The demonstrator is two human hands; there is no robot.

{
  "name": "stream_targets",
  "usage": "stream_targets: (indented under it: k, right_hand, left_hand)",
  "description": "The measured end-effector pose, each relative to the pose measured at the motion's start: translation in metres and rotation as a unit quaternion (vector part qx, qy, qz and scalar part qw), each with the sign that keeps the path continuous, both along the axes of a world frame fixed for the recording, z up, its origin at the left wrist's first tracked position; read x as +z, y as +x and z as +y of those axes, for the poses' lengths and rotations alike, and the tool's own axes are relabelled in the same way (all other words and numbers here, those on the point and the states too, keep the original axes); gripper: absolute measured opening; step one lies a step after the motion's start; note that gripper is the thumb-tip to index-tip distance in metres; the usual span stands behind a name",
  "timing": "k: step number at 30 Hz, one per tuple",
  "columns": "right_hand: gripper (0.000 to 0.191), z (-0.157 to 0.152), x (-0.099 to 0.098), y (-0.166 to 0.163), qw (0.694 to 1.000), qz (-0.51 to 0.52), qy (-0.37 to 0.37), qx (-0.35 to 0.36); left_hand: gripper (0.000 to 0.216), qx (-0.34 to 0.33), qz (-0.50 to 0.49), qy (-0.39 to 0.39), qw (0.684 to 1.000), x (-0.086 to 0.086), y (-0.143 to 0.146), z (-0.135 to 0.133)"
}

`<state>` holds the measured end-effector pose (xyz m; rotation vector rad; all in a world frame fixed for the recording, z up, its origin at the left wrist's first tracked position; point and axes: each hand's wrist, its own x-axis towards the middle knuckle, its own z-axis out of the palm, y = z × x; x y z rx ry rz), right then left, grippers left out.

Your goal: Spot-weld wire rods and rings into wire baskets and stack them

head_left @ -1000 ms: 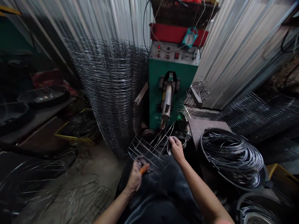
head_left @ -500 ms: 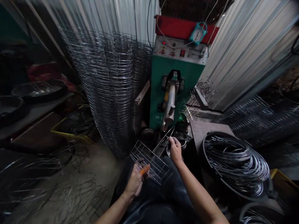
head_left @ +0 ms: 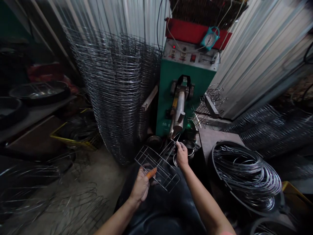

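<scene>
My left hand [head_left: 141,186] is closed on a wire rack [head_left: 168,178], a small grid of thin metal rods. An orange cover wraps its thumb. Long wires run from the grid up to the electrode tip [head_left: 172,135] of a green spot welder [head_left: 163,78]. My right hand [head_left: 182,154] pinches a thin wire [head_left: 174,141] at the far end of these long wires, just below the tip. Whether that wire is a separate piece, I cannot tell. The tip and the wires overlap in view, so contact is unclear.
Tall stacks of wire baskets [head_left: 117,88] stand left of the welder. At right, a black tub [head_left: 215,163] holds many wire rings. A yellow crate [head_left: 58,132] sits at left, and loose wire pieces [head_left: 80,209] lie on the floor. A teal dial clock [head_left: 209,39] hangs above.
My right hand and the far ends of the wires have moved slightly, now closer beneath the electrode tip. The left hand keeps its hold on the rack. The view has shifted slightly.
</scene>
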<state>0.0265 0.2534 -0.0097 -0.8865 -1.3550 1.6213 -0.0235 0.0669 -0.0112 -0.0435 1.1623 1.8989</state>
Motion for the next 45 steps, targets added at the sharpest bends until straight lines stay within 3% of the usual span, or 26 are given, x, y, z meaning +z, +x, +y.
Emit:
stream_targets:
  k: [8,11,14,16,21,28,36,40,43,45]
  right_hand:
    - [0.032,0.006,0.006,0.000,0.999,0.004,-0.042,0.031]
    - [0.034,-0.001,0.012,0.033,0.986,-0.083,-0.003,0.147]
    - [0.034,-0.018,0.011,0.073,0.944,-0.166,0.039,0.281]
    - [0.034,-0.030,0.005,0.091,0.933,-0.179,0.048,0.308]
    - [0.035,-0.043,-0.010,0.090,0.953,-0.154,0.063,0.252]
    - [0.035,-0.047,0.002,0.077,0.954,-0.154,0.102,0.235]
    - [0.032,-0.052,0.003,0.074,0.963,-0.132,0.073,0.225]
    - [0.032,-0.054,0.002,0.073,0.967,-0.116,0.034,0.223]
    - [0.034,-0.060,0.006,0.073,0.975,-0.088,-0.006,0.206]
    - [0.033,-0.067,0.013,0.073,0.978,-0.067,-0.028,0.196]
  left_hand:
    - [0.053,0.010,-0.003,-0.030,0.999,0.023,0.002,0.001]
    - [0.053,0.018,0.012,-0.031,0.999,0.021,0.004,0.001]
    - [0.055,0.033,0.033,-0.020,0.999,0.016,0.006,0.001]
    - [0.056,0.034,0.038,-0.008,0.999,0.013,0.007,0.001]
    - [0.053,0.040,0.014,0.009,0.999,0.008,0.006,0.002]
    - [0.044,0.049,-0.003,0.014,0.999,0.007,-0.001,0.002]
    - [0.042,0.041,-0.008,-0.001,0.999,0.018,-0.006,0.005]
    - [0.050,0.035,0.004,-0.004,0.999,0.015,-0.008,0.003]
    - [0.061,0.006,0.095,0.014,0.995,0.001,-0.007,-0.016]
    - [0.076,-0.035,0.268,0.004,0.963,-0.011,-0.007,-0.037]
